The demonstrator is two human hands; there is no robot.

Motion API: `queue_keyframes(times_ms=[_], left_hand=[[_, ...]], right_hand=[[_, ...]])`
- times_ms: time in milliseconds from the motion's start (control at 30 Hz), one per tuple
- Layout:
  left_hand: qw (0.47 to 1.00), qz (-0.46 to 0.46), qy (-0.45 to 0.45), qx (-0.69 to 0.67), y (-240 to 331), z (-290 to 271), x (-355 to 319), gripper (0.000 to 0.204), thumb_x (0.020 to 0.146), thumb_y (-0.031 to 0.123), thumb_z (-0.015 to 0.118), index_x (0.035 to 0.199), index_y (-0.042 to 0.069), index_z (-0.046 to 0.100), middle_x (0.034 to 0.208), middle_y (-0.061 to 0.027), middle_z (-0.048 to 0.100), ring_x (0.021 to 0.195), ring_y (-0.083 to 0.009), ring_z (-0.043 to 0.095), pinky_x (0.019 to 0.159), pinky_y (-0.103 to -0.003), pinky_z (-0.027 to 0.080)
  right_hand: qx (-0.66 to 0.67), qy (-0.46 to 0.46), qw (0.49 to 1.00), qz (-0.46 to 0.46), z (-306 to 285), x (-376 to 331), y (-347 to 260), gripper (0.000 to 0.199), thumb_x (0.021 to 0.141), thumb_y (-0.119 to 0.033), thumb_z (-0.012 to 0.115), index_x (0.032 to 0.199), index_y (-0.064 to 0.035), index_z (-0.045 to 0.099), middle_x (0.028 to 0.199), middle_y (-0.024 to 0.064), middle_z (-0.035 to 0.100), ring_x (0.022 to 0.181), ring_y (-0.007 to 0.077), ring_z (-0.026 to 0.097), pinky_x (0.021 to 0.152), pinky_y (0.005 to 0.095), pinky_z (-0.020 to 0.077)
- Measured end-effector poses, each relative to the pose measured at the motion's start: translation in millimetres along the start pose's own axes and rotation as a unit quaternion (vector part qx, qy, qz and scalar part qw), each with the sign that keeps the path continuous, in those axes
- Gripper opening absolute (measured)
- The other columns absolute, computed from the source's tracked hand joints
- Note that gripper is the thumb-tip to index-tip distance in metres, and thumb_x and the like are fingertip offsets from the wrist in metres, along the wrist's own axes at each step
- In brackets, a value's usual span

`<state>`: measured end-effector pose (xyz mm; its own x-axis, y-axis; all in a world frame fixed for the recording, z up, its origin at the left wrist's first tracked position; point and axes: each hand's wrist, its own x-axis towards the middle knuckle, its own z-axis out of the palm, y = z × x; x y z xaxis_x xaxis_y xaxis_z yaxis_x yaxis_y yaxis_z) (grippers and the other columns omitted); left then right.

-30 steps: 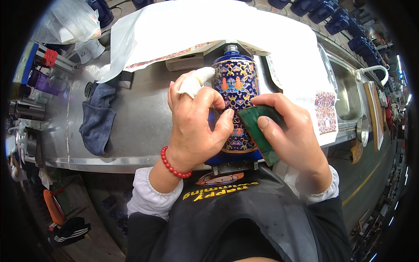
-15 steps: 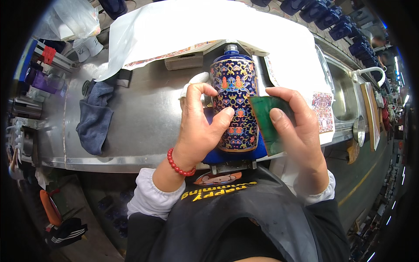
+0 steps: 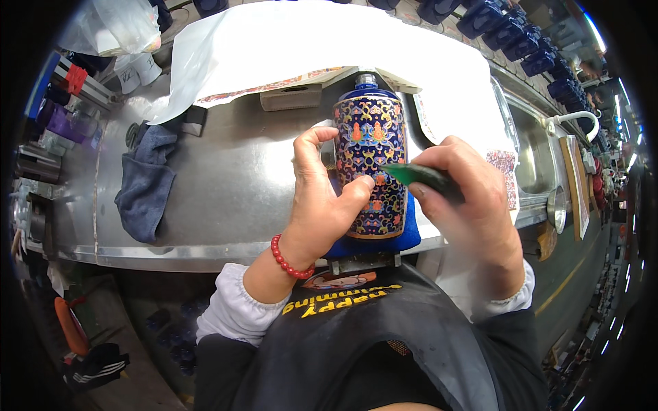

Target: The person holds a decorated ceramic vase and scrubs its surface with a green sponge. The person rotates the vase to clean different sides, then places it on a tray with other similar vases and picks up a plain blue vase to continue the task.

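A dark blue bottle (image 3: 370, 140) covered in a colourful floral pattern lies on a blue cushion (image 3: 411, 229), its bare neck pointing away from me. My left hand (image 3: 319, 195) grips its left side, the thumb pressed on the patterned face and the fingers partly hidden behind the edge. Between the thumb and fingers of my right hand (image 3: 473, 195) is a green flat scraper (image 3: 404, 171), seen nearly edge-on. Its tip is at the right half of the bottle's face; whether it touches is hard to tell.
White sheets (image 3: 308, 41) with printed patterns cover the far side of the metal bench (image 3: 226, 178). A blue-grey cloth (image 3: 147, 185) lies to the left. On the right are a sink (image 3: 534, 157) and a white tap (image 3: 579, 116); blue vessels (image 3: 480, 20) line the back.
My right hand has turned the scraper from broad side to nearly edge-on and brought its tip left over the bottle. The left hand keeps its grip, its thumb slightly shifted right.
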<state>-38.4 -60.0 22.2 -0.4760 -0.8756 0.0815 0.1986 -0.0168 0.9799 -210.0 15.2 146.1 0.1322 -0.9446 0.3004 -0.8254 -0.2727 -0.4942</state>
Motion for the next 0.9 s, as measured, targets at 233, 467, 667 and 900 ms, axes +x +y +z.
queue_keyframes(times_ms=[233,467,667,900], left_hand=[[0.997,0.058,0.027,0.036,-7,4,3,0.066,0.079,0.011,0.068,0.134,0.0,0.033,0.134,-0.0217,0.041,0.124,-0.0308,0.041,0.112,-0.045,0.032],[0.993,0.09,0.031,0.074,-11,3,3,0.066,0.082,0.016,0.069,0.135,-0.003,0.034,0.136,-0.0232,0.042,0.127,-0.0337,0.042,0.112,-0.046,0.032],[0.908,0.297,0.084,0.283,-3,-12,-29,0.071,0.095,0.041,0.065,0.141,-0.007,0.04,0.139,-0.0223,0.05,0.134,-0.04,0.04,0.117,-0.058,0.015],[0.777,0.322,0.006,0.541,8,-13,-45,0.083,0.097,0.069,0.042,0.148,0.004,0.049,0.147,-0.0076,0.053,0.137,-0.0318,0.041,0.119,-0.065,0.001]], right_hand=[[-0.041,-0.057,0.991,-0.11,-5,31,3,0.03,0.068,0.005,0.078,0.096,-0.003,0.07,0.083,0.01,0.06,0.068,0.026,0.061,0.059,0.0348,0.0499],[-0.025,-0.063,0.994,-0.082,-2,35,0,0.026,0.072,0.004,0.076,0.097,-0.0023,0.07,0.08,0.0091,0.06,0.066,0.0241,0.062,0.058,0.0332,0.0487],[0.071,0.002,0.997,0.032,-4,20,6,0.018,0.082,0.0,0.069,0.1,0.0019,0.07,0.08,0.0054,0.062,0.07,0.0127,0.059,0.063,0.0258,0.044],[0.238,0.052,0.951,0.191,15,-16,25,0.014,0.093,-0.003,0.067,0.105,0.0039,0.066,0.088,0.0027,0.064,0.079,0.0083,0.058,0.073,0.0226,0.0456]])
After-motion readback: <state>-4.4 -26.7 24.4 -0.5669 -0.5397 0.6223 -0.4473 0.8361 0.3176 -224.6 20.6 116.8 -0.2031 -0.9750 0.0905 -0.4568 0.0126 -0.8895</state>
